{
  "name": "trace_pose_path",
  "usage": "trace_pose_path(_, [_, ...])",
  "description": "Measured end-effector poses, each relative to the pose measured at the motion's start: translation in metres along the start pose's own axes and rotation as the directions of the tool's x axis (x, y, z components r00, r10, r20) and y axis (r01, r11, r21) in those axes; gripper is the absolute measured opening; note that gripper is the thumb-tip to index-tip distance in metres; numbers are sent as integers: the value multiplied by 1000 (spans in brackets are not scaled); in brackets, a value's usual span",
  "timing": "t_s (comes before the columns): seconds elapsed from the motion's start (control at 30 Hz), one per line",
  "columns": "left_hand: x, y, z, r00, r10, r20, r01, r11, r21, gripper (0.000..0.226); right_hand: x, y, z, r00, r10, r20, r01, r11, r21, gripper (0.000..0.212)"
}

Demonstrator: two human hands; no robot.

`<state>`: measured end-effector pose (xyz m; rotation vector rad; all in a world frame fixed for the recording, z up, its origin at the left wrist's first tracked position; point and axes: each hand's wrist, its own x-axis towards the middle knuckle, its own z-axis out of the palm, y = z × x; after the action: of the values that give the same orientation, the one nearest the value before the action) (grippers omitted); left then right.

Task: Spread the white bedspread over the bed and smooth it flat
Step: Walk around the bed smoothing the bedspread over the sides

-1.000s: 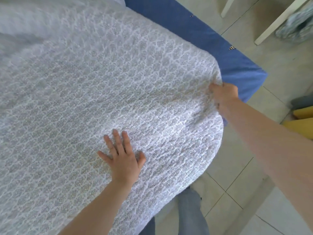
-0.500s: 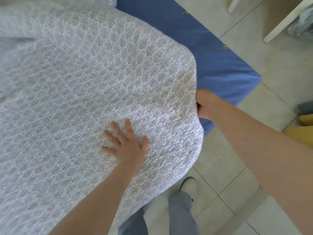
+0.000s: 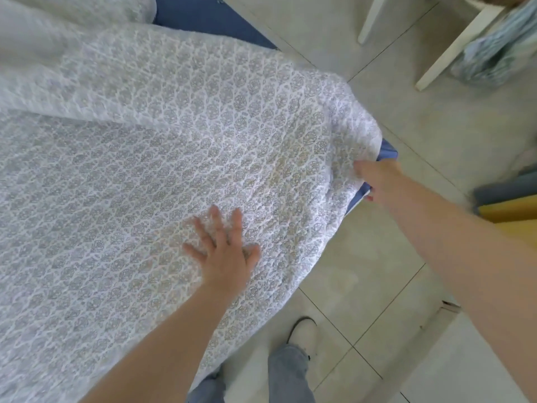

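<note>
Your left hand (image 3: 225, 253) lies flat on the white bedspread (image 3: 151, 158), fingers straight and spread, pointing toward 12 o'clock. At 2 o'clock from it, your right hand (image 3: 374, 180) grips the bedspread's corner edge, fingers curled into the cloth. The bedspread covers most of the bed, blue sheet (image 3: 203, 13) showing at 12 o'clock and by the right hand. White chair legs (image 3: 453, 42) stand on the tiled floor (image 3: 436, 126) at 1 o'clock

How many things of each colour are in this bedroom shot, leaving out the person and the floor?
White: 2, the bedspread and the chair legs
Blue: 1, the sheet under the bedspread
Yellow: 1, an object at the right edge
Pale blue-green: 1, a cloth on the chair
Total: 5
</note>
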<state>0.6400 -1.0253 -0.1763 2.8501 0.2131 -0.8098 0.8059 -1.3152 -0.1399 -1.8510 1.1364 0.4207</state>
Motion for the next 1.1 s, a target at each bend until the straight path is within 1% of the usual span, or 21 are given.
trace_pose_path(0.07, [6,8,-1,1000,-14,6,14,1000,7,81,31,29,16,999,28,37,-32,993,111,108])
trace_pose_path(0.1, [7,10,1,1000,-23,9,23,1000,10,82,32,34,20,997,26,73,-35,990,133,116])
trace_pose_path(0.13, [8,9,1,1000,-28,4,28,1000,12,82,13,22,21,996,12,84,-23,991,128,115])
trace_pose_path(0.17, [8,8,2,1000,-30,2,30,999,17,82,-2,12,21,992,2,129,-18,992,122,98])
trace_pose_path(0.23, [7,7,5,999,-31,-5,31,999,21,82,-20,-4,16,967,-27,255,-11,989,147,39])
trace_pose_path(0.27, [6,5,5,1000,-30,-8,31,999,20,83,-20,-10,13,948,-32,315,-33,980,197,25])
trace_pose_path(0.3, [7,6,6,1000,-28,-11,28,999,19,83,-17,-13,4,927,-60,370,-52,957,286,22])
trace_pose_path(0.33, [6,7,6,999,-31,-9,31,999,12,84,-12,-14,-7,916,-93,391,-61,929,365,18])
trace_pose_path(0.37, [6,8,6,999,-36,-1,36,999,4,85,-9,-12,-23,932,-93,350,-55,918,392,14])
trace_pose_path(0.43, [4,10,3,999,-41,11,41,999,-11,87,5,7,-57,984,-3,177,-37,974,221,21])
trace_pose_path(0.5, [3,10,2,999,-40,17,40,999,-13,87,14,38,-78,995,74,68,-76,997,30,27])
trace_pose_path(0.53, [3,9,2,999,-38,18,38,999,-6,86,15,50,-78,991,103,85,-107,993,44,26])
trace_pose_path(0.63, [2,11,1,998,-53,18,53,999,14,83,13,46,-63,963,136,234,-200,940,278,17])
trace_pose_path(0.7, [3,12,2,999,-52,2,52,999,14,82,13,26,-60,939,57,339,-207,880,427,44])
trace_pose_path(0.77, [6,16,2,998,-58,-11,58,998,14,81,19,13,-59,922,-27,386,-181,851,493,77])
trace_pose_path(0.8, [7,20,1,998,-65,-17,65,998,4,81,22,8,-58,922,-45,385,-165,853,496,81])
trace_pose_path(0.87, [10,30,-2,997,-77,-25,76,997,-23,78,21,1,-58,945,-74,319,-83,888,452,63])
trace_pose_path(0.93, [17,44,-5,997,-65,-34,64,997,-48,75,32,2,-65,982,-134,132,69,911,407,32])
trace_pose_path(1.0, [29,57,-9,998,-47,-37,45,997,-58,75,49,7,-74,989,-141,-46,148,928,342,20])
trace_pose_path(1.03, [35,61,-12,998,-43,-38,41,998,-53,75,59,9,-77,992,-100,-81,120,941,315,20])
trace_pose_path(1.1, [43,67,-16,999,-33,-33,32,998,-47,75,70,5,-77,1000,-4,-29,11,968,251,43])
